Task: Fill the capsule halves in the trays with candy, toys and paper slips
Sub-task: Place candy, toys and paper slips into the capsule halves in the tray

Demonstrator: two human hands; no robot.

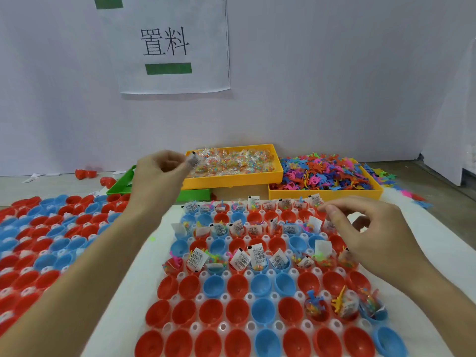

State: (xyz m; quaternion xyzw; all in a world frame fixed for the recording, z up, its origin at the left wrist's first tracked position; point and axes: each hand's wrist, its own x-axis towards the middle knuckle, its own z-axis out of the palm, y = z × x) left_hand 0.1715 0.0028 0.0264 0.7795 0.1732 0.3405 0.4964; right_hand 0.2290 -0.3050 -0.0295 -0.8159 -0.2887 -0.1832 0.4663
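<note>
A white tray (144, 269) in front of me holds rows of red and blue capsule halves (213, 311). Several far and middle halves carry candy, toys and printed paper slips (197, 258); three at the lower right hold candy and toys (340, 304). My left hand (157, 173) is raised over the tray's far left, and its fingertips pinch a small stack of paper slips (194, 161). Over the tray's right side hovers my right hand (365, 233), fingers loosely curled, thumb and forefinger apart, holding nothing I can see.
A yellow bin of wrapped candy (233, 163) sits behind the tray, and a yellow bin of coloured plastic toys (324, 175) to its right. A green bin (121, 185) lies behind my left hand. Another tray of capsule halves (38, 240) fills the left. The wall carries a paper sign (167, 45).
</note>
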